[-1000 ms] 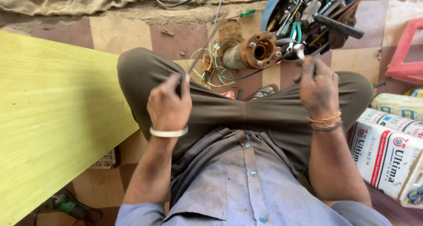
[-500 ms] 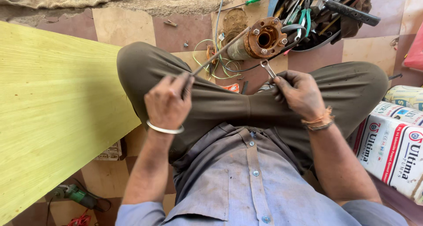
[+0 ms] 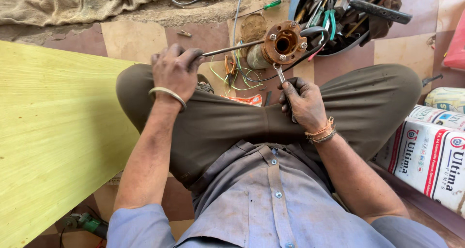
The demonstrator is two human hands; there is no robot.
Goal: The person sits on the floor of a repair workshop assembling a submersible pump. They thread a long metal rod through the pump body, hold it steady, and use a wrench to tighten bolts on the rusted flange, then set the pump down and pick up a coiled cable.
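With each hand's grip closed on a tool, the left hand (image 3: 175, 71) on a rod (image 3: 232, 48) and the right hand (image 3: 304, 103) on a wrench (image 3: 280, 75), the rusty flange (image 3: 284, 43) keeps all its bolts, so none looks removed.

Bare tile floor (image 3: 131, 37) lies open left of the rusty flanged motor (image 3: 277, 45). Loose coloured wires (image 3: 232, 69) crowd its near side, a tub of tools (image 3: 339, 15) blocks the right, and a yellow board (image 3: 53, 132) walls the far left.

Tiled floor (image 3: 138, 37) — rusty pump (image 3: 281, 45), tool basin (image 3: 339, 20)
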